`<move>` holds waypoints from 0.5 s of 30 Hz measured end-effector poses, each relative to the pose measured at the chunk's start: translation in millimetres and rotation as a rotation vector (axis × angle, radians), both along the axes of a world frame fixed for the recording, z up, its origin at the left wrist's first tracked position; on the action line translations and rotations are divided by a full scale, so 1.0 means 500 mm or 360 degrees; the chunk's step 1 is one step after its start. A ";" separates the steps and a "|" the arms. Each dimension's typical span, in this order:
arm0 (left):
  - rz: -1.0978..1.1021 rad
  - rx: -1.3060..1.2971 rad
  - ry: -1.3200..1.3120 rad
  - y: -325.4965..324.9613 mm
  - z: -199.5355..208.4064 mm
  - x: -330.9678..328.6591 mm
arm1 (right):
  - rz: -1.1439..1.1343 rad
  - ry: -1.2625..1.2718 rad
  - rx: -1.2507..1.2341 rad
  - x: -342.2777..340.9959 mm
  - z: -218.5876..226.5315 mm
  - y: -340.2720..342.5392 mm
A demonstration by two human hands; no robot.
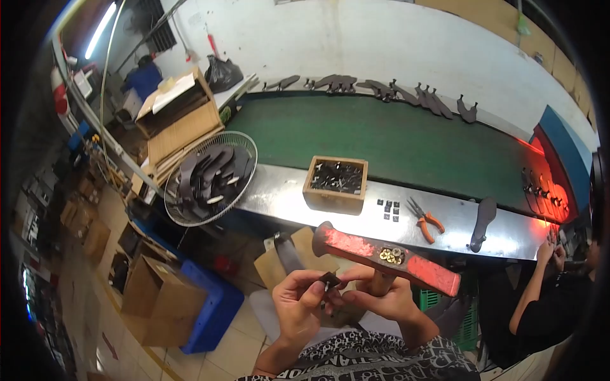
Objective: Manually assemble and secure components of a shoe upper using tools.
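My left hand pinches a small dark square piece between thumb and fingers, in front of my body. My right hand is closed around the handle of a hammer; the worn red hammer head rises above the fist. The right fingertips reach close to the small piece; whether they touch it is hard to tell. Beyond the hands, a wooden box full of small dark parts stands on the metal ledge. Several small black square pieces lie beside it, then orange-handled pliers.
A wire basket of dark sole-shaped pieces stands left. Behind the ledge runs a green conveyor belt, with more such pieces along its far edge. One sole-shaped piece lies right of the pliers. Another person's arm works at far right, near a red-lit machine.
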State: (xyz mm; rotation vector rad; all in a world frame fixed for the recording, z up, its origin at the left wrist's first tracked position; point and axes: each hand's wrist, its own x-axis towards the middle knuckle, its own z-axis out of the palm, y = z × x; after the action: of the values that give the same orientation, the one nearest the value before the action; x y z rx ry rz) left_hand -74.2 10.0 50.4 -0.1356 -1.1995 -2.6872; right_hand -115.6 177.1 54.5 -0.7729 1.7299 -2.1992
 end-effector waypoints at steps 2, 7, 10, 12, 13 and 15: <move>0.0045 0.0024 0.0001 -0.014 -0.008 0.022 | 0.0042 -0.0067 0.0023 0.004 0.010 -0.024; 0.0428 -0.0457 0.0169 -0.036 -0.003 0.062 | 0.0006 0.0018 -0.0159 0.019 0.024 -0.060; 0.0714 -0.1255 0.0497 -0.063 0.014 0.065 | 0.0051 -0.0046 -0.0153 0.027 0.027 -0.067; 0.0691 -0.1272 0.0540 -0.071 0.013 0.063 | 0.0028 -0.0002 -0.0177 0.028 0.025 -0.077; 0.0654 -0.1304 0.0586 -0.074 0.013 0.062 | 0.0034 0.0002 -0.0166 0.030 0.026 -0.081; 0.0588 -0.1079 0.0446 -0.069 0.004 0.060 | 0.0018 -0.0030 -0.0208 0.029 0.026 -0.087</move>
State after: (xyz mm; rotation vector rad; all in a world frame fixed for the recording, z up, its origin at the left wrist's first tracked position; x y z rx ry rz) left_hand -44.4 -24.5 52.5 -0.3334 -1.7736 -1.7981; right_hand -101.2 133.6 67.3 -0.7861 1.5820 -2.3228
